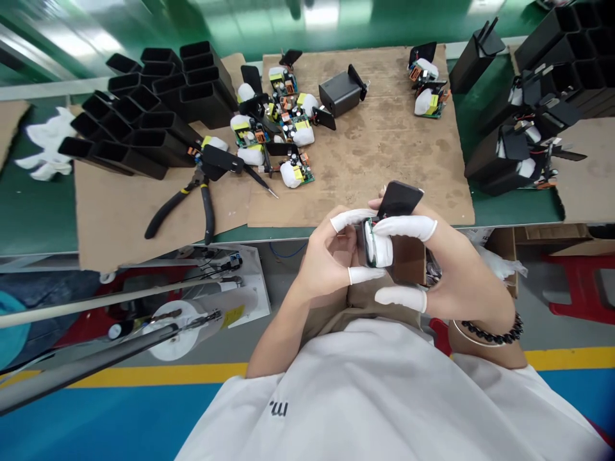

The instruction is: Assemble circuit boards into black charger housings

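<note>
My left hand [324, 262], with white finger cots on its thumb and forefinger, grips a small black case [364, 244] above my lap. A circuit board with a white-wrapped part [383, 251] sits at the case's mouth; how deep it goes is hidden. Against that board presses the forefinger of my right hand [446, 269], also in white finger cots, its thumb apart below. A black end cap [400, 198] stands up beside the right fingers, partly in front of them. On the bench nearby lie several loose circuit boards [294, 128].
Black empty cases [163, 121] stand grouped at left, near pliers [206, 205] and a black-handled tweezer-like tool [259, 182]. A closed-looking black case [341, 93] lies on the cardboard [384, 147]. Partly filled cases [504, 153] stand at right. A red stool [576, 282] is below.
</note>
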### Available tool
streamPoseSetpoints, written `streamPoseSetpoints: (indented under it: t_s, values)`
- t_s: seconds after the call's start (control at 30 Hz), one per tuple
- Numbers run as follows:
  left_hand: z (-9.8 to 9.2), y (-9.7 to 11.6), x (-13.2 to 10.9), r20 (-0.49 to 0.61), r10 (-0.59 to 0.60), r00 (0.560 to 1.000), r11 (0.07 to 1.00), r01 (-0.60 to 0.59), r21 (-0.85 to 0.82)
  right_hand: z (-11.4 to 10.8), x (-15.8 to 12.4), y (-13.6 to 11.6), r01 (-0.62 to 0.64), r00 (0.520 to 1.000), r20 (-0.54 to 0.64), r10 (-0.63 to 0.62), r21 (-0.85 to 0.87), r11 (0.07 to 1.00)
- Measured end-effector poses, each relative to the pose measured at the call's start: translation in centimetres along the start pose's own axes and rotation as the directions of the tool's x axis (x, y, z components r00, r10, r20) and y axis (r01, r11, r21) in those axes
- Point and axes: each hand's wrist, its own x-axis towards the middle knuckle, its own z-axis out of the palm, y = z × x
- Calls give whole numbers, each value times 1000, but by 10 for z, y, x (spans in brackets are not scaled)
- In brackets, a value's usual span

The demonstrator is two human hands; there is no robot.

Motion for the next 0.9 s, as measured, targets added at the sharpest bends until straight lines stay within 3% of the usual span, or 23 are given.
streamPoseSetpoints:
  t_s: [0.07, 0.17, 0.23, 0.3, 0.4, 0.5, 0.57, 0.63, 0.7, 0.8, 0.83, 0.9]
  values:
    - [0, 1, 3, 16, -53, 998, 998, 53, -19, -1, 3, 5, -47, 993, -99, 61, 132, 990]
    - [-2, 7, 6, 68, -120, 990, 993, 118, 29, -6, 11, 5, -118, 933, -301, 200, 270, 956]
    - [-4, 12, 7, 61, -112, 992, 987, 104, 123, -10, 16, -2, -202, 899, -363, 245, 153, 967]
    - [-4, 14, 6, 36, -79, 996, 972, 68, 225, -12, 19, -10, -256, 899, -379, 219, -51, 965]
    - [1, 9, 7, -24, -27, 999, 945, 33, 325, -10, 19, -13, -163, 920, -387, 60, -240, 957]
    - [7, -4, 15, -121, 13, 993, 920, 35, 390, -5, 17, 5, 91, 946, -287, -147, -201, 975]
    - [11, -12, 24, -168, 20, 986, 887, 59, 457, -3, 17, 22, 148, 959, -226, -168, -103, 984]
    - [14, -16, 32, -185, 29, 982, 834, 79, 547, 1, 18, 37, 97, 959, -261, -108, -54, 994]
    - [17, -17, 36, -182, 58, 982, 781, 69, 621, 7, 21, 45, 25, 921, -388, -45, -56, 998]
    - [22, -17, 36, -172, 103, 980, 733, 42, 679, 21, 25, 46, -107, 796, -605, 31, -89, 990]
    - [23, -18, 35, -174, 118, 978, 721, 36, 692, 26, 26, 44, -155, 765, -641, 66, -83, 984]
    - [24, -20, 33, -180, 147, 973, 697, 27, 716, 31, 29, 40, -230, 747, -646, 159, -26, 973]
